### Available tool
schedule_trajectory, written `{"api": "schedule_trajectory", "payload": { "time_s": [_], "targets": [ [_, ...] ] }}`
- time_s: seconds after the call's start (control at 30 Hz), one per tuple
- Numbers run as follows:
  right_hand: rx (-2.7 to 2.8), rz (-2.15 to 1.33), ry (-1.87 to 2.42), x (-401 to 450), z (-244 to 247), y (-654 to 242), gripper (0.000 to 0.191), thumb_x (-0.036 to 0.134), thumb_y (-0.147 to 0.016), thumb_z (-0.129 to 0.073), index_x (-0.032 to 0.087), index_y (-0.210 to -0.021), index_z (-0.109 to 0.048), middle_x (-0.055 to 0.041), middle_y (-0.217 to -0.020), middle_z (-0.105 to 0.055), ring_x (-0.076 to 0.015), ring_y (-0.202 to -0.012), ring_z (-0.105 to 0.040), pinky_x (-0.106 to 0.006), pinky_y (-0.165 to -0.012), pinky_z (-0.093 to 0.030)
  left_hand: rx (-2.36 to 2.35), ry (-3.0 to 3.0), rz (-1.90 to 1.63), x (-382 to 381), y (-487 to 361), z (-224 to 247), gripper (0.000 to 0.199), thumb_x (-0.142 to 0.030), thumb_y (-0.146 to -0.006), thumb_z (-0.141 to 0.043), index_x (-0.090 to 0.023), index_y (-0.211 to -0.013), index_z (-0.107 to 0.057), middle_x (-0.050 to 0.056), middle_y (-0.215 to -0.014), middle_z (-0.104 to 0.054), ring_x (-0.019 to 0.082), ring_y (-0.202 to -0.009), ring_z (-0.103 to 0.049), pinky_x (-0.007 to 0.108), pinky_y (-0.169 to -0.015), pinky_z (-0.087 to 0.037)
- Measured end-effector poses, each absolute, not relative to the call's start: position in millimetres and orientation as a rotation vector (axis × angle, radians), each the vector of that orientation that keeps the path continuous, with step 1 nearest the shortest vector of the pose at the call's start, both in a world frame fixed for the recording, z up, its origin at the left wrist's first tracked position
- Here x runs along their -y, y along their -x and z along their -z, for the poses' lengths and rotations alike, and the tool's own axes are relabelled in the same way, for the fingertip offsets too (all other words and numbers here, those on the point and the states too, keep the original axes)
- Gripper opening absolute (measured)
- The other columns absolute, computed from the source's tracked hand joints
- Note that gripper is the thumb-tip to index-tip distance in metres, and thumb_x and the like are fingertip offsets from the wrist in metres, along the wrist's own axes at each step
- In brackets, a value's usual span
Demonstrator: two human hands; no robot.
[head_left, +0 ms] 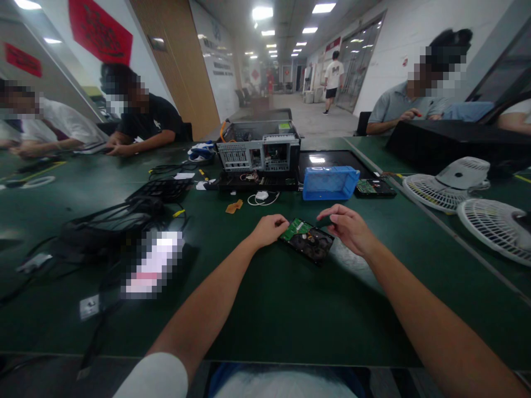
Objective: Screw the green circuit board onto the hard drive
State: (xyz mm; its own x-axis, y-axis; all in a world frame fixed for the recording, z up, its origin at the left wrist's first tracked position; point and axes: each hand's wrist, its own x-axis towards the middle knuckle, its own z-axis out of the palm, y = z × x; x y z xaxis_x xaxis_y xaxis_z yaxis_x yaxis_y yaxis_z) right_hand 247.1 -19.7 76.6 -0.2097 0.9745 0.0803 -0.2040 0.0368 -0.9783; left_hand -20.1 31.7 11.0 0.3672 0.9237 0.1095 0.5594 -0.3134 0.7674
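A hard drive, its green circuit board facing up, lies slightly askew on the green table in front of me. At its left corner my left hand has thumb and fingers closed on the edge. My right hand hovers by the drive's right side, thumb and index finger apart; I make out nothing held in it. Beyond the drive are a blue plastic tray and a white cable. A small brown piece lies farther left.
An opened computer case stands at the back. Another drive-like board lies right of the tray, near white fan grilles. Black straps and cables and a blurred bright phone-like object are on the left. Several people sit around the table.
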Motion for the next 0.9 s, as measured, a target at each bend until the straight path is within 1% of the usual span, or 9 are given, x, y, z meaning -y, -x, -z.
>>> {"api": "schedule_trajectory", "payload": {
  "time_s": [0.1,0.23,0.4,0.47,0.53,0.6,0.7,0.8,0.9],
  "targets": [
    [1.228,-1.417,0.894,19.5,-75.8,-247.3,0.014,0.03,-0.077,-0.076,0.022,-0.087,-0.069,-0.0045,-0.095,-0.071,-0.0118,-0.065,-0.051,-0.025,-0.054,-0.036,-1.271,-2.001,-0.741,-31.3,20.9,-11.5,0.028,-0.039,-0.094,-0.059,-0.017,-0.099,-0.075,0.005,-0.089,-0.073,0.014,-0.067,-0.063,0.025,-0.062,-0.048],
    [1.238,-1.453,0.929,18.7,-74.3,-250.1,0.025,0.038,-0.079,-0.074,0.021,-0.097,-0.075,-0.0042,-0.086,-0.067,-0.0107,-0.057,-0.045,-0.026,-0.049,-0.031,-1.277,-2.001,-0.738,-31.4,20.9,-11.7,0.028,-0.04,-0.095,-0.059,-0.017,-0.1,-0.075,0.004,-0.088,-0.073,0.014,-0.066,-0.063,0.024,-0.061,-0.047],
    [1.266,-1.49,0.922,19.0,-73.3,-249.7,0.026,0.044,-0.083,-0.071,0.02,-0.093,-0.076,-0.0021,-0.066,-0.058,-0.0126,-0.055,-0.043,-0.026,-0.047,-0.028,-1.254,-2.002,-0.74,-32.1,20.9,-10.9,0.027,-0.04,-0.095,-0.059,-0.018,-0.099,-0.074,0.004,-0.09,-0.073,0.014,-0.065,-0.063,0.025,-0.061,-0.047],
    [1.272,-1.509,0.909,19.5,-73.7,-248.6,0.027,0.046,-0.085,-0.069,0.021,-0.095,-0.074,-0.0043,-0.072,-0.065,-0.0129,-0.054,-0.043,-0.026,-0.046,-0.028,-1.247,-2.004,-0.747,-32.6,21.4,-9.8,0.027,-0.04,-0.095,-0.059,-0.018,-0.099,-0.074,0.004,-0.091,-0.073,0.014,-0.065,-0.062,0.025,-0.061,-0.048],
    [1.26,-1.525,0.898,20.0,-74.6,-247.8,0.028,0.047,-0.087,-0.067,0.022,-0.095,-0.072,-0.0085,-0.094,-0.073,-0.0123,-0.055,-0.045,-0.027,-0.045,-0.029,-1.239,-2.004,-0.751,-33.4,22.0,-8.2,0.028,-0.041,-0.095,-0.058,-0.018,-0.1,-0.074,0.003,-0.09,-0.073,0.013,-0.064,-0.062,0.025,-0.06,-0.047],
    [1.234,-1.555,0.884,20.5,-75.6,-247.1,0.027,0.048,-0.087,-0.066,0.022,-0.095,-0.068,-0.0101,-0.109,-0.074,-0.0118,-0.055,-0.046,-0.027,-0.045,-0.031,-1.241,-2.001,-0.746,-34.2,22.3,-6.6,0.028,-0.042,-0.095,-0.058,-0.018,-0.1,-0.074,0.003,-0.088,-0.073,0.013,-0.063,-0.062,0.025,-0.058,-0.047],
    [1.194,-1.594,0.843,20.7,-76.5,-246.0,0.026,0.048,-0.087,-0.066,0.023,-0.095,-0.065,-0.0079,-0.105,-0.074,-0.0116,-0.055,-0.048,-0.027,-0.046,-0.032,-1.243,-1.993,-0.74,-34.6,22.1,-5.9,0.029,-0.042,-0.095,-0.058,-0.018,-0.099,-0.074,0.003,-0.086,-0.072,0.014,-0.063,-0.062,0.025,-0.058,-0.047],
    [1.169,-1.593,0.814,20.8,-76.6,-244.6,0.027,0.047,-0.089,-0.064,0.025,-0.105,-0.067,-0.0056,-0.099,-0.071,-0.0116,-0.055,-0.048,-0.026,-0.045,-0.029,-1.239,-1.992,-0.755,-33.4,21.2,-7.4,0.029,-0.042,-0.095,-0.058,-0.018,-0.099,-0.074,0.003,-0.087,-0.072,0.014,-0.064,-0.063,0.025,-0.06,-0.048],
    [1.159,-1.59,0.827,21.5,-76.9,-243.7,0.033,0.047,-0.09,-0.064,0.024,-0.112,-0.07,-0.0065,-0.101,-0.069,-0.0116,-0.058,-0.049,-0.025,-0.045,-0.029,-1.261,-1.996,-0.751,-32.1,20.2,-9.5,0.029,-0.041,-0.094,-0.059,-0.017,-0.099,-0.075,0.004,-0.087,-0.073,0.014,-0.065,-0.063,0.025,-0.062,-0.048]
  ]
}}
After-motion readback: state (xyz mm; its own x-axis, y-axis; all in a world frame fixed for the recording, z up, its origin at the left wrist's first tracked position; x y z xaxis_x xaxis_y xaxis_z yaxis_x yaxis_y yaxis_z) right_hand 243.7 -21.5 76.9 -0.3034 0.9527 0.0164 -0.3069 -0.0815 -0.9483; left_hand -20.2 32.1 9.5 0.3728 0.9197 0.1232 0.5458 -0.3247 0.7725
